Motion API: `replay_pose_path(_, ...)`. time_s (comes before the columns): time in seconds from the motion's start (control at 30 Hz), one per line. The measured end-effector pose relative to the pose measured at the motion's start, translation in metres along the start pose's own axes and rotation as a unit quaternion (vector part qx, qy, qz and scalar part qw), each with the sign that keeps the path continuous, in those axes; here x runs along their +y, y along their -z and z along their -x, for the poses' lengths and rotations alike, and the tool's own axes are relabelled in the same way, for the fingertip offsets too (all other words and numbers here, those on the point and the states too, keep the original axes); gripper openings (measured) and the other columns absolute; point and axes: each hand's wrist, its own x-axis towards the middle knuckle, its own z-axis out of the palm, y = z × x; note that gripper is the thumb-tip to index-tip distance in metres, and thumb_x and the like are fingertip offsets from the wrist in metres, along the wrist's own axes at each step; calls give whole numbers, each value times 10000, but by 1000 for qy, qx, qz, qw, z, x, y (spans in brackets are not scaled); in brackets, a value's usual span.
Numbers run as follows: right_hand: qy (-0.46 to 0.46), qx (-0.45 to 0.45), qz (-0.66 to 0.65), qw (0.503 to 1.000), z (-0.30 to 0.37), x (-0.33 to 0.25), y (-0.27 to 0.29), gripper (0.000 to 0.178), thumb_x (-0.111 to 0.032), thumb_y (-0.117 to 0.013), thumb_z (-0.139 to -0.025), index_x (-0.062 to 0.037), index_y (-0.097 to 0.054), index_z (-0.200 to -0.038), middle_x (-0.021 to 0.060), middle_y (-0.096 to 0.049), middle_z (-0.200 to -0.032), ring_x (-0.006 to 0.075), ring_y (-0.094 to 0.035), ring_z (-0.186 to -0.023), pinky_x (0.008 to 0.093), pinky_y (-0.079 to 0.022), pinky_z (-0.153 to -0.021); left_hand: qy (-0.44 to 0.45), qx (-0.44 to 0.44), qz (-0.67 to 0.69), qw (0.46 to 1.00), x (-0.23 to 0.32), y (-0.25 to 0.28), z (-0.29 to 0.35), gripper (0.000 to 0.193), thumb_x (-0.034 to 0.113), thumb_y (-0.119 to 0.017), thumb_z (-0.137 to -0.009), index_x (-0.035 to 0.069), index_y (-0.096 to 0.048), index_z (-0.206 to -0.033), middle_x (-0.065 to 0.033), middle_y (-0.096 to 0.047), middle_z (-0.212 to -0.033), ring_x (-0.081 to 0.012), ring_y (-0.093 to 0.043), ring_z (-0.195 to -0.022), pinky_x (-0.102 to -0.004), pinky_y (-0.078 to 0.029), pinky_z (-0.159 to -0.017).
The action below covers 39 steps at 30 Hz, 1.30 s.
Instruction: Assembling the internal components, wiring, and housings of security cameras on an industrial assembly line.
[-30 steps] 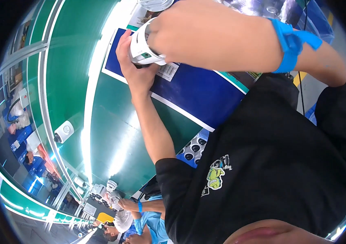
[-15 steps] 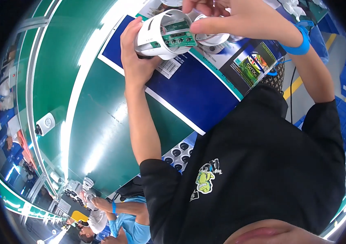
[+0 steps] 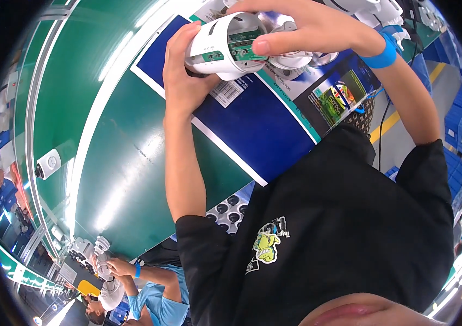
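Above the upper end of the blue sheet [image 3: 263, 122], the white cylindrical housing [image 3: 209, 51] is lying tilted on its side in the person's hands, its open end facing right! Inside that mouth, a green circuit board [image 3: 242, 37] is showing. The left hand [image 3: 182, 81] is wrapping the closed end, thumb underneath and fingers over the far side, so that's a firm clasp. And the right hand [image 3: 310, 27] is arching over the open end, fingers reaching past the upper rim, thumb hovering right by the board; whether it's pinching anything, I can't tell. Just under that palm, white round parts [image 3: 291, 64] are sitting, partly hidden. A blue wristband [image 3: 381, 54] is circling the right wrist.

Moving outward, a barcode label [image 3: 227, 93] is lying on the sheet just below the housing, and a colourful printed panel [image 3: 337, 98] is showing to the right. The green tabletop [image 3: 133, 136] is stretching away left, with a small white device [image 3: 49, 164] standing well off. Near the person's left sleeve, black round pieces [image 3: 228, 212] are sitting in rows. Lower left, a co-worker in light blue [image 3: 160, 293] is handling a white part.
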Motion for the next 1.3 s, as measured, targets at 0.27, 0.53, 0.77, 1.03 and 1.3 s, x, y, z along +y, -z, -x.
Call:
replay_pose_path(0.27,19,-34,-65,997,-9,5,0,443,-308,-653,-848,31,-555,-1116,196,-618,-1005,303,-594,-919,359,-456,-796,48,-3,-18,999,1,2,0,826,-72,-796,-471,142,-527,-1222,-93,-545,-1253,-264,-543,-1151,-352,-466,-958)
replay_pose_path(0.53,-51,31,-18,998,-13,-1,-13,354,-223,-683,-809,43,-580,-1019,219,-612,-942,350,-591,-864,377,-450,-757,77,3,21,997,-6,1,3,820,-65,-810,-470,130,-532,-1216,-94,-551,-1255,-262,-547,-1148,-352,-464,-962)
replay_pose_path(0.77,-13,83,-44,995,-12,-1,-15,416,-186,-723,-757,50,-584,-1071,228,-613,-974,359,-592,-895,373,-459,-783,75,-1,17,997,-6,2,1,817,-28,-841,-466,128,-539,-1209,-101,-556,-1252,-269,-550,-1144,-357,-467,-958)
replay_pose_path(1.03,7,143,-9,990,-26,6,-33,482,-237,-783,-690,26,-598,-1049,199,-569,-989,348,-558,-954,365,-456,-811,74,4,19,997,-10,3,3,804,-15,-852,-473,124,-544,-1203,-99,-558,-1249,-268,-554,-1136,-352,-473,-944)
replay_pose_path(1.3,-29,162,-26,986,-36,2,-45,642,-258,-865,-543,3,-590,-1062,162,-522,-942,316,-527,-902,352,-438,-791,-26,3,-54,998,-2,-2,-1,752,9,-865,-518,87,-541,-1192,-123,-552,-1235,-283,-557,-1116,-350,-491,-904)
